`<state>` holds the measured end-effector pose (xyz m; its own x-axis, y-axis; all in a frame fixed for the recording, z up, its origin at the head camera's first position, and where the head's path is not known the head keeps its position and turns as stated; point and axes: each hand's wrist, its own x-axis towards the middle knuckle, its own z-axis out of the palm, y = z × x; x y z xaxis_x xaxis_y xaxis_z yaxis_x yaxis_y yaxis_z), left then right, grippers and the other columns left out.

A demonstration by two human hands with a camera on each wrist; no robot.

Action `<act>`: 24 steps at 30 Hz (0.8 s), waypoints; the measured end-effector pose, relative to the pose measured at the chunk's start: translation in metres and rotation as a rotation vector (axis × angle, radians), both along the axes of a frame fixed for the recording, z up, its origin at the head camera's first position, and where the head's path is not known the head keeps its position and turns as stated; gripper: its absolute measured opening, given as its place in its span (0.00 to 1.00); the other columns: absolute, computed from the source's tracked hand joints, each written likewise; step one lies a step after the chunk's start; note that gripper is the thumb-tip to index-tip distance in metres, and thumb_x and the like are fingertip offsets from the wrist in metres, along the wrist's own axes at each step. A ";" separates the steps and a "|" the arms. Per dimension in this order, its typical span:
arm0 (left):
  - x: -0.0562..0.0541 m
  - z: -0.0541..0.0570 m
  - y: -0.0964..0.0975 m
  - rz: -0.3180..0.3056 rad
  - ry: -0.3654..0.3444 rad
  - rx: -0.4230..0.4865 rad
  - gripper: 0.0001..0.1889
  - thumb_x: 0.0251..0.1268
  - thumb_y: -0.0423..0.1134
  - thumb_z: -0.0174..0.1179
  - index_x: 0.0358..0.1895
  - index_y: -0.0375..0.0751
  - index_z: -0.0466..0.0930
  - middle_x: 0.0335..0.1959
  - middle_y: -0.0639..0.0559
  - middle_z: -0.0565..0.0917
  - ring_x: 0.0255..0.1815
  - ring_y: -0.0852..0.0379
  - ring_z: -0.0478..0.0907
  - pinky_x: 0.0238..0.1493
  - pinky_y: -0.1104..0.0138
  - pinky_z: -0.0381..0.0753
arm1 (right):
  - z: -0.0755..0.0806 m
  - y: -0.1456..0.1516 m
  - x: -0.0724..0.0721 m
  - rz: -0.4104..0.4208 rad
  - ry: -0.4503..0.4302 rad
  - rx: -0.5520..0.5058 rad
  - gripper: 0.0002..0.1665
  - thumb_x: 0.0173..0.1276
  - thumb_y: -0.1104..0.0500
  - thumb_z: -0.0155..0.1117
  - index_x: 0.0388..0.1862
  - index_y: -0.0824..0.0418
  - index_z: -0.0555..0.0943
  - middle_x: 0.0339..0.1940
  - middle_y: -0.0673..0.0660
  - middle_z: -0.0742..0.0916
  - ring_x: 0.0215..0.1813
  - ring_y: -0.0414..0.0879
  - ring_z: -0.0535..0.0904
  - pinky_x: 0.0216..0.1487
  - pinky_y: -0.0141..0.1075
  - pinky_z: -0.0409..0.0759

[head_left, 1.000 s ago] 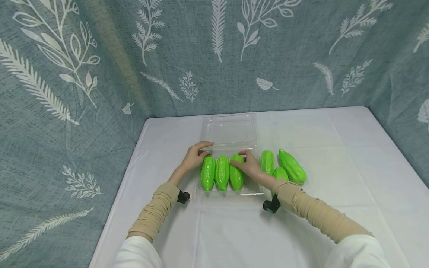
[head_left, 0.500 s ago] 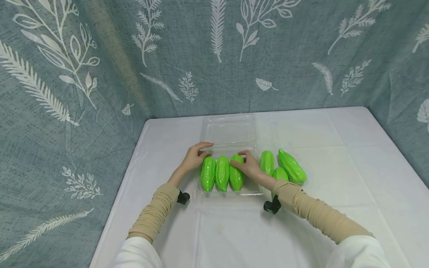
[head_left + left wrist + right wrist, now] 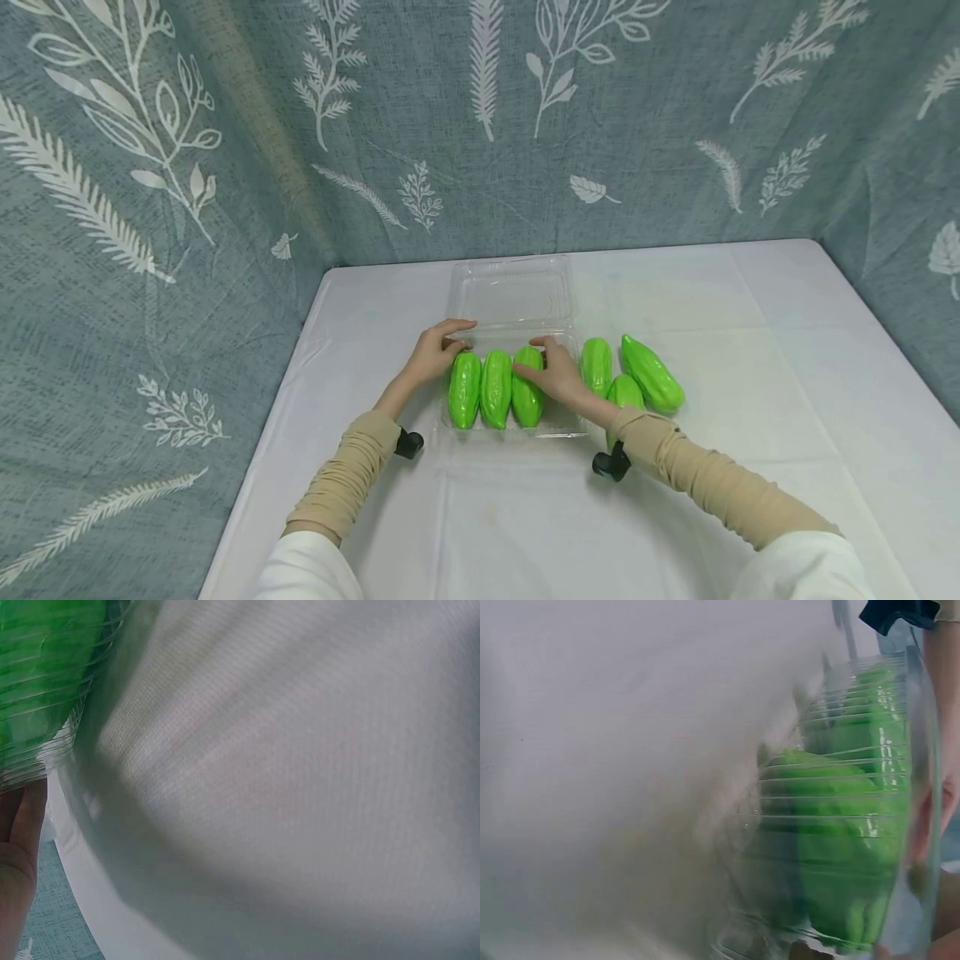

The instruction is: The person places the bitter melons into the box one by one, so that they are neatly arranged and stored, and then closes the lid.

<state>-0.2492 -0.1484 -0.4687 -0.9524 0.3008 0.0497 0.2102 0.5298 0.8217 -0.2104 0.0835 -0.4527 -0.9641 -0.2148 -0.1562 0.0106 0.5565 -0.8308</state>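
Halfway, I judge from afar: three green bitter gourds [image 3: 496,396] lie side by side in the clear plastic clamshell [image 3: 561,418], the right hand [image 3: 557,372] pinching the rightmost. Left to do: three loose gourds [image 3: 652,375] alongside, plus the open lid [image 3: 512,293]. Whether the left hand [image 3: 433,353], at the far-left corner, pinches the rim, I cannot tell.

No readable text or labels.

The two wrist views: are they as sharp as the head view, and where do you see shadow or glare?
Head: clearest, evenly lit, small highlights on the green vegetables; left wrist: softer, broad shadow across the white cloth; right wrist: hazy, bright glints on the clear container.
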 end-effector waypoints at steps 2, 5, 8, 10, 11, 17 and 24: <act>0.000 0.000 0.000 0.003 -0.002 -0.001 0.20 0.67 0.24 0.50 0.61 0.34 0.73 0.63 0.38 0.73 0.49 0.42 0.82 0.51 0.60 0.85 | 0.001 0.000 0.000 -0.001 0.002 -0.008 0.37 0.65 0.51 0.64 0.66 0.69 0.65 0.60 0.71 0.76 0.59 0.61 0.74 0.58 0.52 0.79; 0.001 0.001 0.000 0.003 0.005 0.000 0.20 0.67 0.23 0.50 0.61 0.34 0.73 0.63 0.38 0.73 0.49 0.42 0.82 0.50 0.61 0.85 | 0.004 0.001 0.000 -0.003 0.011 -0.008 0.37 0.65 0.51 0.63 0.67 0.68 0.64 0.62 0.72 0.74 0.61 0.63 0.72 0.60 0.53 0.78; 0.002 0.002 0.001 0.001 0.009 0.006 0.20 0.66 0.23 0.50 0.61 0.33 0.73 0.63 0.37 0.73 0.49 0.41 0.82 0.50 0.61 0.86 | 0.009 0.004 -0.001 -0.006 0.010 -0.005 0.38 0.65 0.51 0.63 0.68 0.67 0.63 0.64 0.72 0.71 0.64 0.64 0.69 0.62 0.55 0.76; 0.002 0.003 0.001 0.004 0.006 0.003 0.20 0.67 0.23 0.50 0.61 0.33 0.73 0.63 0.37 0.73 0.49 0.41 0.82 0.50 0.61 0.86 | 0.013 0.006 -0.001 0.000 0.017 -0.008 0.38 0.65 0.52 0.63 0.68 0.68 0.62 0.65 0.73 0.70 0.65 0.65 0.68 0.63 0.56 0.75; 0.002 0.003 0.001 0.006 0.003 0.002 0.20 0.67 0.23 0.50 0.61 0.33 0.73 0.63 0.37 0.73 0.49 0.41 0.82 0.51 0.61 0.85 | 0.015 0.007 -0.001 0.003 0.018 -0.015 0.38 0.65 0.52 0.63 0.68 0.68 0.62 0.66 0.73 0.69 0.66 0.65 0.67 0.64 0.56 0.74; 0.001 0.004 0.002 0.018 -0.008 -0.008 0.20 0.67 0.24 0.50 0.61 0.34 0.73 0.64 0.38 0.73 0.50 0.42 0.82 0.52 0.61 0.85 | 0.024 0.015 0.001 0.022 0.032 -0.062 0.38 0.66 0.53 0.62 0.69 0.69 0.61 0.67 0.73 0.67 0.66 0.67 0.66 0.65 0.57 0.72; 0.001 0.001 0.001 0.007 -0.002 -0.006 0.20 0.67 0.24 0.50 0.62 0.33 0.73 0.63 0.38 0.73 0.50 0.42 0.82 0.51 0.61 0.85 | 0.025 0.026 0.006 0.047 0.055 -0.102 0.37 0.67 0.54 0.61 0.69 0.67 0.61 0.66 0.72 0.70 0.65 0.66 0.69 0.65 0.54 0.73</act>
